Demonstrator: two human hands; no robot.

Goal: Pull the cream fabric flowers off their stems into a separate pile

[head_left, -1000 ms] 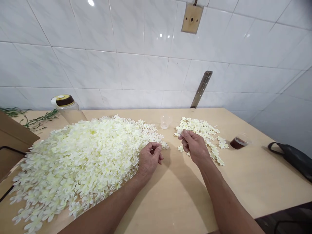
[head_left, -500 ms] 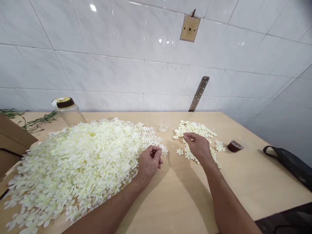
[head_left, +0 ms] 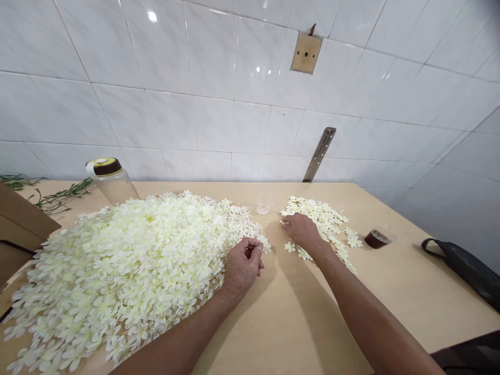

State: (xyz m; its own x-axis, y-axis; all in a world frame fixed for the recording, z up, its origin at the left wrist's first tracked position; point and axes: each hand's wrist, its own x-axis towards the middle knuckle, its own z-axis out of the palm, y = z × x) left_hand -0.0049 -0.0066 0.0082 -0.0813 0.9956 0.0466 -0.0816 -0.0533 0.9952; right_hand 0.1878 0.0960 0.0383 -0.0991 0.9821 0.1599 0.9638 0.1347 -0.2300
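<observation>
While the left hand [head_left: 242, 263] lies on the table [head_left: 297, 312] at the near right edge of the large heap of cream-white fabric flowers [head_left: 128, 255], it is loosely clenched, the thumb set against the bent fingertips, and I cannot tell if a flower is pinched between them. The right hand [head_left: 302, 232] rests palm down on the near left edge of the small pile of the same flowers [head_left: 324, 216]. Its fingers are bent under and hidden, so I cannot say whether it grasps one. The first risk, in my judgement, is mixing. Only a narrow strip of bare table separates the two groups, and a few single flowers [head_left: 289, 247] lie in it. A sweep of either wrist could push the light pieces from one group into the other. The left forearm touches the slope of the large heap, so a careless pull could drag many flowers toward the near edge of the table and down. The small clear cup [head_left: 263, 207] stands between the groups, just behind the hands, and a quick reach could knock it over. The small cup with dark brown content [head_left: 375, 238] stands near the right side of the small pile, and if it tips, it could stain the pale flowers.
</observation>
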